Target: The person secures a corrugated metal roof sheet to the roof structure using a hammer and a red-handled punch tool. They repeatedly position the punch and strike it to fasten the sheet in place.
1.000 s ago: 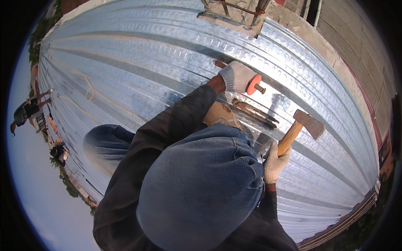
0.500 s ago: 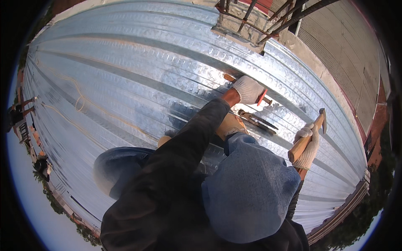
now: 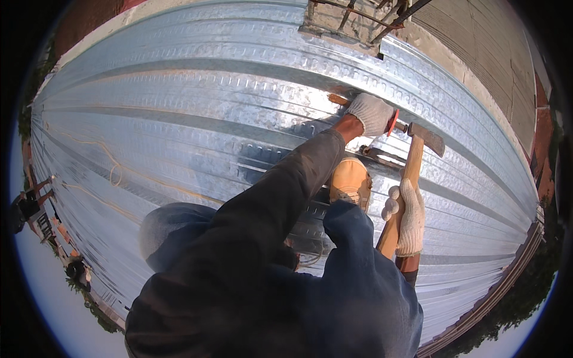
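My left hand point(image 3: 370, 114), in a pale knit glove, is closed round a chisel. A red hand guard point(image 3: 393, 122) sits beside my fist, and the chisel's rusty orange end point(image 3: 339, 99) pokes out on the other side, along a rib of the metal decking. My right hand point(image 3: 410, 218), also gloved, grips the wooden handle of a hammer point(image 3: 413, 161). The hammer's head is right at the chisel's butt end; whether they touch I cannot tell. Just below lies a dark plier-like tool point(image 3: 384, 157) on the decking, partly behind the hammer handle.
Ribbed, shiny metal decking point(image 3: 197, 119) spreads all round me. My tan boot point(image 3: 351, 181) stands on it near the plier-like tool. Rusty rebar point(image 3: 388, 24) rises from a concrete stub at the top. A pale cord point(image 3: 113, 161) lies looped at left; another person point(image 3: 27, 206) is at the far left edge.
My right hand has swung the hammer leftward, from out at the right to the chisel's end. My left hand keeps its hold on the chisel. My raised knee has shifted, uncovering more of the boot.
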The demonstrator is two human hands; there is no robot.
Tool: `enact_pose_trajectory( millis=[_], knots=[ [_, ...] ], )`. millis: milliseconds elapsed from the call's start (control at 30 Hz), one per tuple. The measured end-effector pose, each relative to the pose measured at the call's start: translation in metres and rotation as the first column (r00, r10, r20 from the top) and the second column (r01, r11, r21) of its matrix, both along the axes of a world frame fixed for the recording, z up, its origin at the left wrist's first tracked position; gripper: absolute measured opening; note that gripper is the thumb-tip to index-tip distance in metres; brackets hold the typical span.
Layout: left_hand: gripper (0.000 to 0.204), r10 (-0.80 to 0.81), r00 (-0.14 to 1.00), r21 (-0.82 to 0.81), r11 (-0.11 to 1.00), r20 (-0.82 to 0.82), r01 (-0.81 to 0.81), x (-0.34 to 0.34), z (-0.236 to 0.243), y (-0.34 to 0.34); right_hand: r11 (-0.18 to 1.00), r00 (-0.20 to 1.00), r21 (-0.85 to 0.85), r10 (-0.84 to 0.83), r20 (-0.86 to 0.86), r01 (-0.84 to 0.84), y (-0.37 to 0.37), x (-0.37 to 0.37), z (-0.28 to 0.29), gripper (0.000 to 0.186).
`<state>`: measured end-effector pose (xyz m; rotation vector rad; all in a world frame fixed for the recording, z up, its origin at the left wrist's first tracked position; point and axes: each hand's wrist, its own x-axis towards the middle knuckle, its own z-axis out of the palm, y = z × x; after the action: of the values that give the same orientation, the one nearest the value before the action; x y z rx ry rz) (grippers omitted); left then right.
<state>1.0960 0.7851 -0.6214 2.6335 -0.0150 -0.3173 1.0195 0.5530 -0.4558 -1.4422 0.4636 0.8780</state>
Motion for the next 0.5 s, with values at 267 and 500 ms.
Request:
enact_pose_trajectory(
  millis=[267,500],
  knots=[
    [0.026,0.021,0.999,-0.016,1.0,0.024,-0.021,0.01,0.003,-0.009,0.896,0.866,0.042,-0.44,0.238,0.443,-0.043,0.026,-0.007,0.032],
    [0.026,0.047,0.999,-0.013,0.999,-0.007,-0.048,-0.002,0.0,-0.008,0.997,0.997,-0.038,-0.072,-0.023,0.071,-0.038,0.002,-0.008,0.04]
  ],
)
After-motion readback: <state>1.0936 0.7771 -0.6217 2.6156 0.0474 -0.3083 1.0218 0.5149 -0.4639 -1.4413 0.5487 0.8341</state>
